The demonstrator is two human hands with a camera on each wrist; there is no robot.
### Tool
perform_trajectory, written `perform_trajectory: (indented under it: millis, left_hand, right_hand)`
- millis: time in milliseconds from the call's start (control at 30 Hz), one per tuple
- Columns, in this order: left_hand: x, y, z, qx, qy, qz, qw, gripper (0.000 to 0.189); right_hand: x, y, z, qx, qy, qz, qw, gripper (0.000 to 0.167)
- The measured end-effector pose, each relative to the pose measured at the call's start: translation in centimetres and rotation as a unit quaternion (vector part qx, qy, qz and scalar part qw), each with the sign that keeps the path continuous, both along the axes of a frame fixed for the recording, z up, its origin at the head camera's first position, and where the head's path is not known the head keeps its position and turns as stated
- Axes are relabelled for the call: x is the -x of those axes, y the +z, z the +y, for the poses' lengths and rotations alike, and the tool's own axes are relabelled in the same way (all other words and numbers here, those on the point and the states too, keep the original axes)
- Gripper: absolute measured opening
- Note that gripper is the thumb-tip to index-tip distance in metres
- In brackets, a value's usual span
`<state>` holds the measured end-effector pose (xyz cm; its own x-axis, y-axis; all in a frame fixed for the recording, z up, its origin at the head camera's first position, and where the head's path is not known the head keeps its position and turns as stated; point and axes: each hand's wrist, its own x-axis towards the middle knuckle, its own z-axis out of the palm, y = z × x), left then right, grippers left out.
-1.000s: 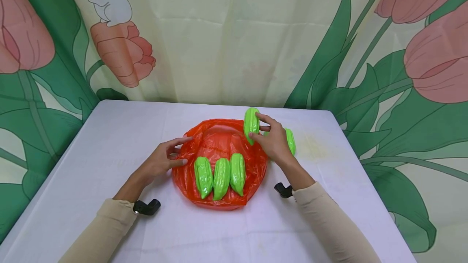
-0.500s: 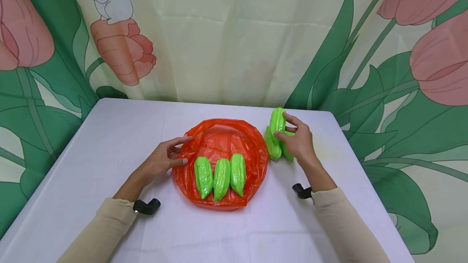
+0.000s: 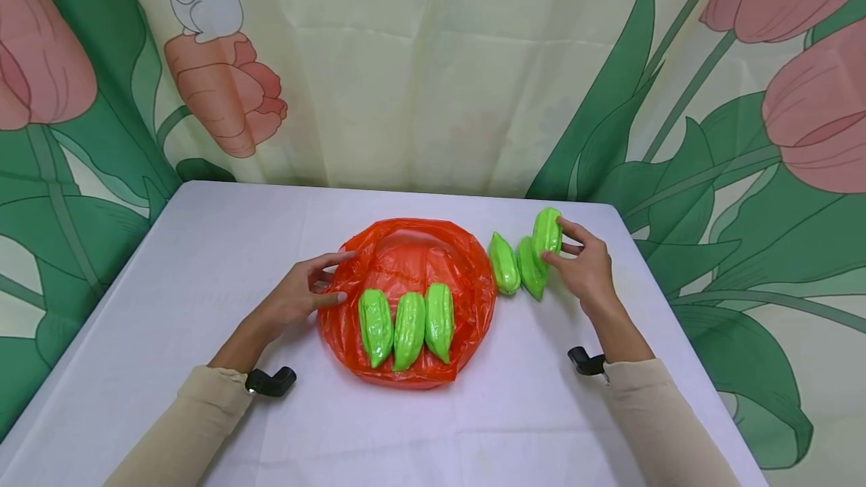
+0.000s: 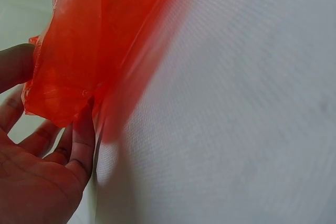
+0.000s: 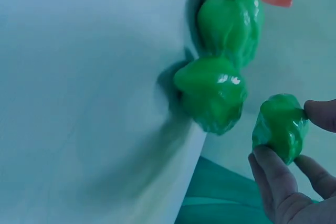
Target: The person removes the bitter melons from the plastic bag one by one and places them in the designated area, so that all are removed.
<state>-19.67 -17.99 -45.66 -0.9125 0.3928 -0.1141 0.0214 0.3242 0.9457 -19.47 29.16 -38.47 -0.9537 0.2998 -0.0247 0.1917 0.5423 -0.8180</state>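
Note:
My right hand [image 3: 587, 265] pinches a glossy green ridged gourd [image 3: 546, 231] between thumb and fingertips. It is held just right of two similar gourds, the left one [image 3: 504, 265] and the pointed one [image 3: 532, 267], which lie on the table. In the right wrist view the held gourd [image 5: 281, 127] is apart from those two. A red plastic bag [image 3: 406, 250], spread round with a raised rim, has three more green gourds [image 3: 409, 331] side by side within its front half. My left hand [image 3: 298, 293] holds the bag's left edge, thumb and fingers on the thin plastic [image 4: 68, 87].
A white cloth covers the table [image 3: 406, 442]. Behind and beside it hangs a curtain [image 3: 419, 96] printed with tulips, leaves and a rabbit on a carrot. Black wrist cameras [image 3: 271, 382] sit at both beige cuffs.
My right hand has carried the gourd rightward from over the bag's right rim, past the two gourds on the table, and slightly lower. My left hand and the bag have stayed put.

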Motion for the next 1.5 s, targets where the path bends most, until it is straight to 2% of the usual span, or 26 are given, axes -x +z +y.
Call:
perform_trajectory:
  millis: [400, 900, 1200, 1500]
  left_hand:
    - [-0.1, 0.0, -0.1, -0.004, -0.002, 0.005, 1.0, 0.07]
    - [-0.2, 0.3, 0.0, 0.001, 0.002, 0.016, 0.9999, 0.07]
    - [-0.2, 0.1, -0.1, -0.003, -0.002, 0.01, 0.9999, 0.069]
    - [-0.2, 0.0, -0.1, -0.006, -0.004, 0.006, 1.0, 0.069]
  right_hand:
    - [-0.7, -1.2, 2.7, -0.02, -0.011, -0.024, 0.9995, 0.077]
    - [-0.8, -3.1, 3.8, -0.027, 0.02, -0.074, 0.9967, 0.076]
    - [-0.9, -3.4, 3.5, -0.032, 0.035, -0.094, 0.9944, 0.076]
    - [-1.0, -3.4, 3.6, -0.032, 0.032, -0.092, 0.9947, 0.075]
